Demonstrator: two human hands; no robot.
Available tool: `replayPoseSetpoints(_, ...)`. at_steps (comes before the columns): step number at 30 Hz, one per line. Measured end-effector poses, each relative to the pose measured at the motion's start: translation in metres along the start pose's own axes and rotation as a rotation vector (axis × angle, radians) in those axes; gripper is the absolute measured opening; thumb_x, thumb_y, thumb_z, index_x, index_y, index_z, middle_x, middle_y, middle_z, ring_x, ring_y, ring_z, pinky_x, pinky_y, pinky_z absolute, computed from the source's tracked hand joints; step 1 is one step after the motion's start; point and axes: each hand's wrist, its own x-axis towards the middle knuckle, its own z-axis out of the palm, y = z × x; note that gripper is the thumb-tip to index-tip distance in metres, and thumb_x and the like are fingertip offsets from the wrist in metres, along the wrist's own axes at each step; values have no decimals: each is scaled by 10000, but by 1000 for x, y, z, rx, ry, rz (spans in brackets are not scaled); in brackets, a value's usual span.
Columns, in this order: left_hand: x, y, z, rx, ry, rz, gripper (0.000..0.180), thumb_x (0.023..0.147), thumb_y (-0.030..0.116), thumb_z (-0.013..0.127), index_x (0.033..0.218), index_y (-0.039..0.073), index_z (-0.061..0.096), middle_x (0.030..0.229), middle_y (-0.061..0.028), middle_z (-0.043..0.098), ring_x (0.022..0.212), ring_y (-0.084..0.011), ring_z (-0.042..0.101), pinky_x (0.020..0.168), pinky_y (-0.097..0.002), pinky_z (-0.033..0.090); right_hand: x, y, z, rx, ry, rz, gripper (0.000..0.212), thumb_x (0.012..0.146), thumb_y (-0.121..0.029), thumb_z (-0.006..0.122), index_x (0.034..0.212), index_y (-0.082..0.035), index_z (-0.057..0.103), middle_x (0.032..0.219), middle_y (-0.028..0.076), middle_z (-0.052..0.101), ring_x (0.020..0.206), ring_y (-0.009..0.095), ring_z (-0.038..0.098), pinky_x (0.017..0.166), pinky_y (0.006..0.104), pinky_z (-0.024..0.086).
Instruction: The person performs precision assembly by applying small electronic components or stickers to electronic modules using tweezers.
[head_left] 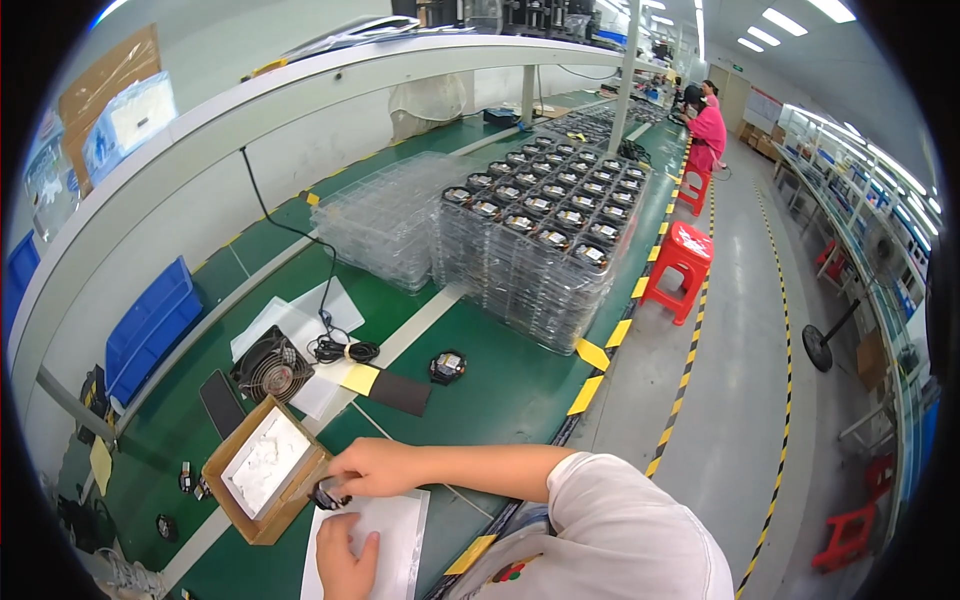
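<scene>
Things on the desk (500, 390) around the two hands

The left hand (345, 555) lies flat on a sheet (395, 530). The right hand (375, 467) is just behind it and holds a small part (328, 494) at the sheet's far edge. A box (265, 468) sits just left of both hands, with a pad (263, 463) in it. Behind the box stands a fan (270, 367). A small round part (447, 366) lies behind the right hand, well apart. Far behind that are stacked trays (540, 240). To the right, on the floor, stands a stool (680, 265).
</scene>
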Motion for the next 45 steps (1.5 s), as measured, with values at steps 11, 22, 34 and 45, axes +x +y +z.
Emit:
replayPoseSetpoints(11, 8, 36, 27, 446, -94, 432, 558, 840, 148, 647, 1320, -23, 419, 1333, -272, 429, 1159, -418, 450, 985, -478, 380, -10, 9, -18, 66, 123, 60, 246, 836, -220, 634, 757, 10, 595, 613, 136, 580, 558, 257, 561, 545, 381, 423)
replayPoseSetpoints(22, 75, -36, 31, -881, 96, 97, 348, 900, 233, 570, 1133, -16, 499, 1010, -124, 608, 856, -241, 627, 736, -359, 526, -17, 23, -29, 132, 135, 76, 257, 818, -196, 667, 705, 8, 560, 576, 110, 549, 523, 202, 526, 516, 346, 410)
replayPoseSetpoints(34, 66, -52, 28, -903, -110, -120, 241, 882, 4, 532, 1117, -13, 483, 940, -160, 638, 664, -192, 623, 577, -289, 522, -19, 34, -1, -105, -86, 185, 242, 850, -290, 598, 833, -49, 581, 694, 138, 619, 673, 350, 617, 588, 441, 472)
replayPoseSetpoints(45, 71, -27, 4, -797, -232, -251, 212, 929, 44, 567, 1123, -39, 567, 962, -99, 650, 802, -122, 599, 723, -255, 491, -16, 36, -6, -189, -168, 161, 193, 787, -184, 597, 937, -70, 556, 747, 104, 589, 631, 316, 608, 530, 419, 485)
